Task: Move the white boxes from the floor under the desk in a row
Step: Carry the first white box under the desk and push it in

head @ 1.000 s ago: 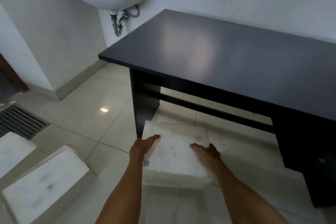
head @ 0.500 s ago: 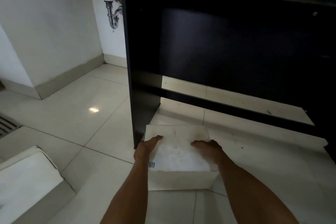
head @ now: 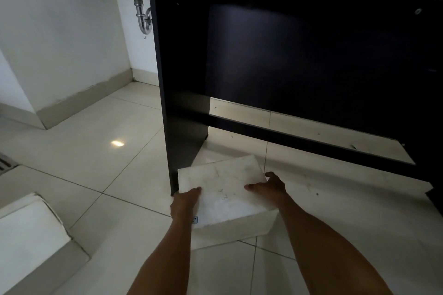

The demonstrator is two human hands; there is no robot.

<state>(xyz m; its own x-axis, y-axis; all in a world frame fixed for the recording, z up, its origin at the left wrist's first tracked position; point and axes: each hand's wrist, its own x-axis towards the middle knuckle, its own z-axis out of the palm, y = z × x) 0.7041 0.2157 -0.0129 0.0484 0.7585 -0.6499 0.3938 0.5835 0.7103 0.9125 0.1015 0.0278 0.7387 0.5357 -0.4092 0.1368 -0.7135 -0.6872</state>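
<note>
A white box [head: 225,189] rests on the tiled floor at the foot of the dark desk's left side panel [head: 182,103], turned slightly askew. My left hand [head: 185,202] grips its left edge, thumb on the lid. My right hand [head: 269,187] holds the right edge, fingers over the lid and side. The box's far corner reaches in under the desk opening; its near part lies outside. A second white box [head: 26,239] sits on the floor at the lower left, cut off by the frame.
The desk's low crossbar [head: 311,141] runs across the floor gap behind the box, with a dark back panel above. A sink drain pipe [head: 143,17] hangs left of the desk. A floor grate [head: 4,165] is at the far left.
The view has dropped from above the desk top to below it. The box has moved slightly further under the desk and rotated, both hands still on it.
</note>
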